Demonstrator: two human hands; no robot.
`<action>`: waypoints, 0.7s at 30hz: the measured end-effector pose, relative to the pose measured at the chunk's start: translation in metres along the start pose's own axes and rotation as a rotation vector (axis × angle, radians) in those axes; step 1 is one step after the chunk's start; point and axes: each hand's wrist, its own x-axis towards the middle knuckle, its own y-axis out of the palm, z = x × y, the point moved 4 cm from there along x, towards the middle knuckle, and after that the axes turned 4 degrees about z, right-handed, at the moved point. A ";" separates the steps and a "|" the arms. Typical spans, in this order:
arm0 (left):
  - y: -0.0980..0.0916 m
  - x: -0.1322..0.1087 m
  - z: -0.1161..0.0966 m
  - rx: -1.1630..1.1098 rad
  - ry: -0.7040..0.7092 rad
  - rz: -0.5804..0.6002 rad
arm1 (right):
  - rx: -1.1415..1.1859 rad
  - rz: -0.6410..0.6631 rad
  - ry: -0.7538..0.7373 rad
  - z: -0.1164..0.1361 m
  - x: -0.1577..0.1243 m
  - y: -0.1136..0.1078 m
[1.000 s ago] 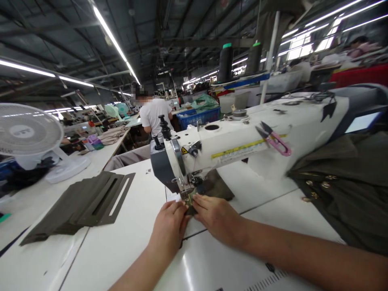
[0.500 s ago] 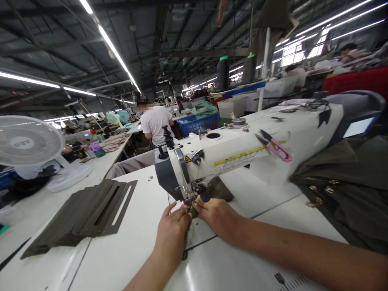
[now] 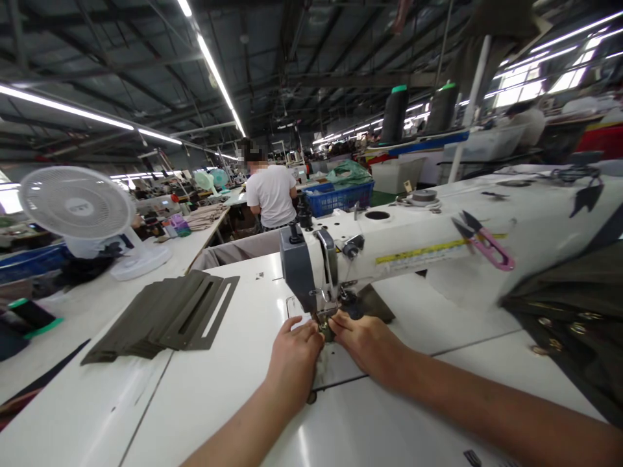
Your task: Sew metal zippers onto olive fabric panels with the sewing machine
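A white sewing machine (image 3: 413,250) stands on the white table (image 3: 204,389). My left hand (image 3: 294,360) and my right hand (image 3: 367,344) meet just under its needle, fingers closed and pinching a small olive fabric piece (image 3: 327,331) at the presser foot. More olive cloth (image 3: 377,305) lies behind the needle, under the machine arm. What exactly sits between my fingertips is mostly hidden by the hands.
A stack of olive cut pieces (image 3: 170,314) lies to the left. Pink thread snips (image 3: 484,243) rest on the machine arm. Dark olive garment with metal snaps (image 3: 569,311) is heaped at right. A white fan (image 3: 80,207) stands far left. A person in a white shirt (image 3: 271,194) works beyond.
My view has swung, so everything sits further right in frame. Both hands stay together at the needle, with the fingers drawn in closer to the presser foot.
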 end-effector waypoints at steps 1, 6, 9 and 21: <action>0.001 0.000 0.000 -0.001 -0.006 0.003 | 0.005 -0.002 0.009 0.000 0.000 0.000; 0.004 0.001 0.001 -0.013 -0.029 -0.005 | 0.016 -0.010 0.051 0.004 0.000 -0.004; 0.005 0.000 0.003 -0.037 -0.061 -0.011 | 0.067 -0.016 0.055 -0.001 -0.003 -0.006; -0.017 -0.011 -0.059 -0.145 0.142 0.057 | 0.085 0.173 0.215 0.017 -0.063 -0.040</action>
